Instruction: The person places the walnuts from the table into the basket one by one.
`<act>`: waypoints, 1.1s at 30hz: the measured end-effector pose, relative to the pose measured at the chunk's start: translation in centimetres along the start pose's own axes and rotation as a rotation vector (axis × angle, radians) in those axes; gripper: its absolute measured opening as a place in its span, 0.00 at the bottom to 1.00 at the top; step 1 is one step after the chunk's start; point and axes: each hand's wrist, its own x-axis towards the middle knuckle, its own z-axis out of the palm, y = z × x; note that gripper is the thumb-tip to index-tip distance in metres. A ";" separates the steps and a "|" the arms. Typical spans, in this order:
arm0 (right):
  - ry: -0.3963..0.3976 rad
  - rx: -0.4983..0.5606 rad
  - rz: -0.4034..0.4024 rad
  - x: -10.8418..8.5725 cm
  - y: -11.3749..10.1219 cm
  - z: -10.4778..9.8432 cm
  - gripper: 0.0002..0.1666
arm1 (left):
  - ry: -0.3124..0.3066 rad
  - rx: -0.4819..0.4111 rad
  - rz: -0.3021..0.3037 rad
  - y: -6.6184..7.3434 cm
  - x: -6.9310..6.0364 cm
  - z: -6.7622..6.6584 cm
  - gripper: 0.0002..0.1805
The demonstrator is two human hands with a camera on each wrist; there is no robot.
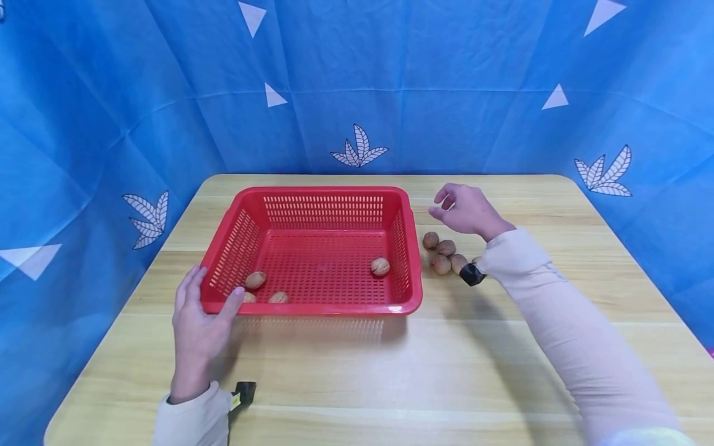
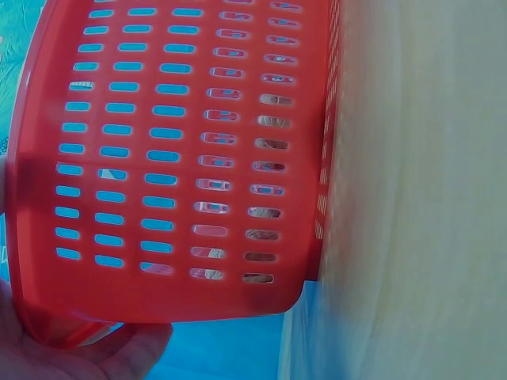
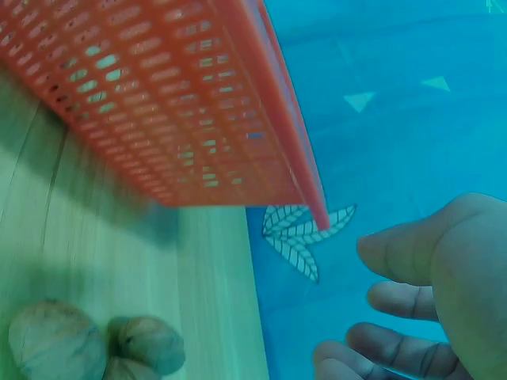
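Observation:
My left hand (image 1: 199,328) grips the near left corner of a red plastic basket (image 1: 312,309), the thumb over the rim and the other fingers along the outside. In the left wrist view, part of that hand (image 2: 87,348) wraps the rim. Inside the basket lie several walnuts: one walnut (image 1: 380,267) toward the right, the others near the front left. Right of the basket, my right hand (image 1: 467,209) hovers with loosely bent fingers and nothing in them. Beneath it, several walnuts (image 1: 440,264) sit clustered on the table, one partly hidden by the wrist camera.
The basket stands on a light wooden table (image 1: 357,378) with rounded corners. A blue cloth (image 1: 446,74) printed with leaves and white triangles hangs behind the table and along its sides. Black wrist cameras (image 1: 471,274) stick out from both sleeves.

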 end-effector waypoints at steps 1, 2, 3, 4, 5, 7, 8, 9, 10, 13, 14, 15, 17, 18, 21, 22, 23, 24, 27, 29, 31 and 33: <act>0.000 0.000 0.000 0.0 0.3 0.0 0.19 | -0.001 0.003 0.000 0.0 0.0 0.0 0.46; 0.001 0.001 0.001 -0.1 0.5 0.0 0.19 | 0.001 0.007 0.002 0.0 0.0 0.0 0.46; 0.002 0.003 0.001 -0.1 0.8 0.0 0.19 | 0.003 0.008 0.004 0.0 0.0 -0.1 0.46; 0.003 0.003 0.001 -0.2 1.1 0.0 0.19 | 0.003 0.010 0.003 0.1 0.0 -0.1 0.46; 0.002 0.003 0.001 -0.2 1.4 0.0 0.19 | 0.003 0.011 0.002 0.1 0.0 -0.1 0.46; -0.003 -0.001 0.002 -0.4 2.0 0.1 0.19 | 0.003 0.009 0.001 0.0 0.0 -0.2 0.46; -0.009 -0.004 0.004 -0.5 2.3 0.1 0.19 | 0.004 0.007 0.001 0.0 0.0 -0.2 0.47; -0.014 -0.008 0.005 -0.6 2.6 0.1 0.20 | 0.003 0.004 -0.001 0.0 0.0 -0.2 0.47; -0.019 -0.011 0.009 -0.7 3.0 0.2 0.20 | 0.003 0.002 -0.002 0.0 0.0 -0.2 0.47; -0.046 -0.020 0.020 -1.2 4.0 0.3 0.20 | 0.004 -0.005 0.001 0.0 0.1 -0.2 0.47; -0.052 -0.024 0.020 -1.3 4.3 0.4 0.20 | 0.005 -0.005 0.003 0.0 0.1 -0.2 0.47; -0.061 -0.027 0.024 -1.4 4.6 0.5 0.19 | 0.007 -0.005 0.006 -0.1 0.0 -0.2 0.47; -0.084 -0.033 0.032 -1.7 5.3 0.6 0.19 | 0.010 -0.006 0.011 -0.1 0.0 -0.2 0.47; -0.097 -0.038 0.033 -1.9 5.6 0.7 0.19 | 0.011 -0.006 0.013 -0.1 0.0 -0.1 0.47; -0.145 -0.057 0.029 -2.4 6.5 0.9 0.20 | 0.011 -0.009 0.013 -0.1 0.0 0.0 0.46; -0.166 -0.060 0.030 -2.5 6.8 0.9 0.21 | 0.010 -0.011 0.012 -0.1 0.0 0.0 0.46; -0.187 -0.062 0.030 -2.7 7.1 0.9 0.21 | 0.008 -0.011 0.010 -0.1 0.0 0.0 0.46; -0.208 -0.064 0.029 -2.8 7.3 0.9 0.22 | 0.006 -0.014 0.007 -0.1 0.0 0.1 0.46; -0.259 -0.066 0.033 -3.3 8.0 0.8 0.24 | 0.003 -0.015 0.003 -0.2 0.0 0.1 0.47; -0.288 -0.063 0.045 -3.5 8.4 0.8 0.25 | 0.002 -0.013 0.002 -0.2 0.0 0.2 0.47; -0.313 -0.061 0.051 -3.7 8.8 0.9 0.26 | 0.004 -0.012 0.003 -0.2 0.0 0.2 0.46; -0.337 -0.057 0.055 -3.9 9.2 1.0 0.27 | 0.005 -0.011 0.004 -0.2 0.0 0.3 0.46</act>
